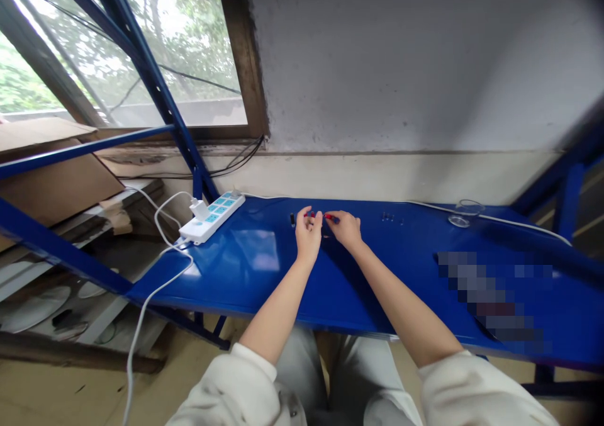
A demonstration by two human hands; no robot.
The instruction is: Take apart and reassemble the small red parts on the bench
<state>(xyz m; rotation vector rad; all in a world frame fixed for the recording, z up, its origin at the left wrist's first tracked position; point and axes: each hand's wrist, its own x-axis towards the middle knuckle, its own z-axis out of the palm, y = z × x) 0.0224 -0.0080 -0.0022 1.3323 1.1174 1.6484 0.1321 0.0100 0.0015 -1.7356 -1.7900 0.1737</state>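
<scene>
Pale sleeves [231,391] are nearest. Over the blue table [264,291], the left hand [309,234] has half-curled fingers, hold indeterminate; the right hand [348,229] pinches a small red part [329,216] between both hands. Wall [377,61] behind.

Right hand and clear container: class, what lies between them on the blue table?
In the head view, a few small clear pieces lie between the right hand and the clear container; a white cable runs farther back.

The blue table [340,287] is backed by a grey wall [391,67]; beyond the table's left end, daylight is admitted by a window [198,55].
</scene>
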